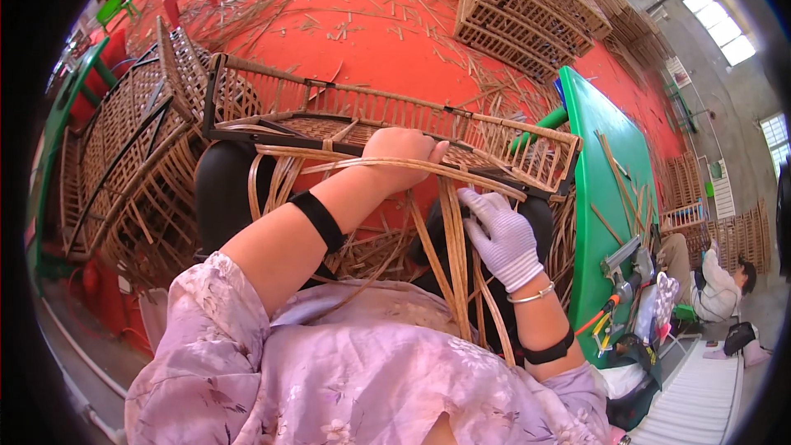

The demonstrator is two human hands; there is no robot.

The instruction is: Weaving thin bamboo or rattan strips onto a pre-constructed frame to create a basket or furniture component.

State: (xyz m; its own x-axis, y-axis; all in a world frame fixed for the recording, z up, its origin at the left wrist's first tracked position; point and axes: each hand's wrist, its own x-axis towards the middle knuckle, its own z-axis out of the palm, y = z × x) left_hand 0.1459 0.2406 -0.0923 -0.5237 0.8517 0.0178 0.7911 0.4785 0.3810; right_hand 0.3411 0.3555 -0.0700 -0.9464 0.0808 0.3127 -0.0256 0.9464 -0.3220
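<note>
With the bare left hand clenched on the wicker basket frame across the lap, the gloved right hand grasping upright cane strips should keep tension even (avoiding kinks).

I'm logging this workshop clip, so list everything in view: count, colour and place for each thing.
Rectangular woven cane basket frame: one, tan, on the lap.
Loose cane strips: several, tan, running from the frame under both hands.
Finished slatted cane crates: a stack, tan, on the red floor, top right.
Woven cane baskets: a pile, tan, left.
Green table: one, right, with a staple gun.
Seated person: one, far right.
Left hand: bare, fingers pressing the strips.
Right hand: white glove, gripping strips.
</note>
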